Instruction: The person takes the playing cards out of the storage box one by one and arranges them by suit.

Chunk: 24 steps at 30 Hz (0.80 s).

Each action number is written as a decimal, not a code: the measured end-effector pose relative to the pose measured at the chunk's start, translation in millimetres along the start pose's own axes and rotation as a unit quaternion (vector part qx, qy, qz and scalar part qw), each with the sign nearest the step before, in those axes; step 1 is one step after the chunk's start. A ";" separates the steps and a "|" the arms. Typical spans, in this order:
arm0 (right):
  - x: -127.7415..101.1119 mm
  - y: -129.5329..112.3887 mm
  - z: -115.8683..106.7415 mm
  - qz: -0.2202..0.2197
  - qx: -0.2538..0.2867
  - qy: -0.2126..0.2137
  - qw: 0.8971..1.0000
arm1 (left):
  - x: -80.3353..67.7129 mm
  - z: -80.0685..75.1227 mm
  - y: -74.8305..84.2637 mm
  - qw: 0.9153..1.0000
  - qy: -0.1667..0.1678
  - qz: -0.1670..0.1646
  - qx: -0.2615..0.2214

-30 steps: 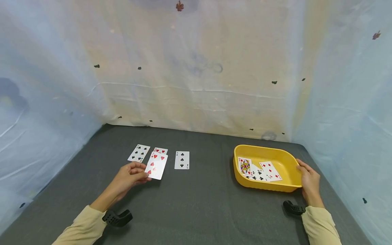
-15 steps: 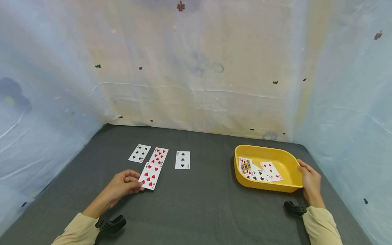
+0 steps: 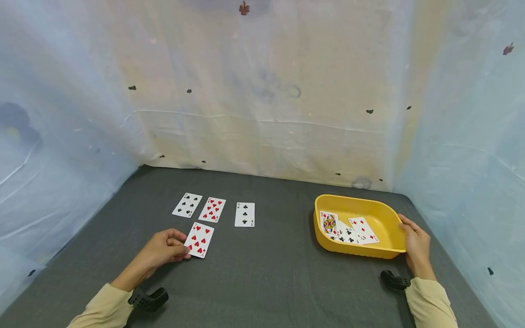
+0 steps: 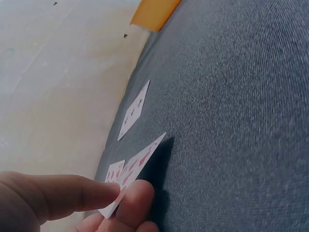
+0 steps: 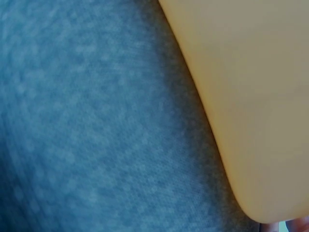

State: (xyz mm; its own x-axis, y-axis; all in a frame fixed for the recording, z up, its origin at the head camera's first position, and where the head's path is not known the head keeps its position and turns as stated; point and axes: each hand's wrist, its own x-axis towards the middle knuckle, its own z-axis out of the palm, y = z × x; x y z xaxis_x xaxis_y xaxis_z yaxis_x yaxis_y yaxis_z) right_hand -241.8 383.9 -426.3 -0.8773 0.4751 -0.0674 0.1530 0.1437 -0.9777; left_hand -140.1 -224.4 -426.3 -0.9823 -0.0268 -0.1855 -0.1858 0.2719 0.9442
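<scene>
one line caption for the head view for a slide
Left hand pinches a heart card on the grey table; right hand holds the yellow tub.

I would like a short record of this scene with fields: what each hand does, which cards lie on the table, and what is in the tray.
left hand: pinches the seven of hearts at its near left edge
right hand: grips the right rim of the yellow tray
row on table: black spot card, red hearts card, three of clubs
tray contents: face-up cards, one a court card

White card with red hearts (image 3: 199,240), yellow tub (image 3: 385,214), dark grey surface (image 3: 266,273), beige sleeves (image 3: 102,310).
</scene>
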 end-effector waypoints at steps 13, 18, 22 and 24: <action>0.1 0.1 0.2 0.003 0.003 0.000 1.000 | 2.8 3.8 4.2 0.992 0.027 0.021 0.118; 0.5 -0.6 -0.2 0.000 0.014 -0.002 1.000 | 4.6 5.7 4.8 0.978 0.043 0.040 0.202; 0.5 -0.9 0.0 -0.001 0.008 -0.006 1.000 | 6.6 5.6 5.5 0.966 0.047 0.052 0.248; 0.4 -1.0 0.2 -0.001 0.004 -0.007 1.000 | 7.2 5.4 6.1 0.961 0.047 0.054 0.266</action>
State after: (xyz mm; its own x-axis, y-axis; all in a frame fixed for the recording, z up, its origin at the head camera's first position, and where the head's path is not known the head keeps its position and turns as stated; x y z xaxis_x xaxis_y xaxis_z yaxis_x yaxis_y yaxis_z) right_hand -242.4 383.8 -425.5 -0.8838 0.4629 -0.0685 0.1477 0.1370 -0.9795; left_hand -148.1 -217.8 -423.4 -0.9978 -0.0499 -0.0446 -0.0670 0.7306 0.6796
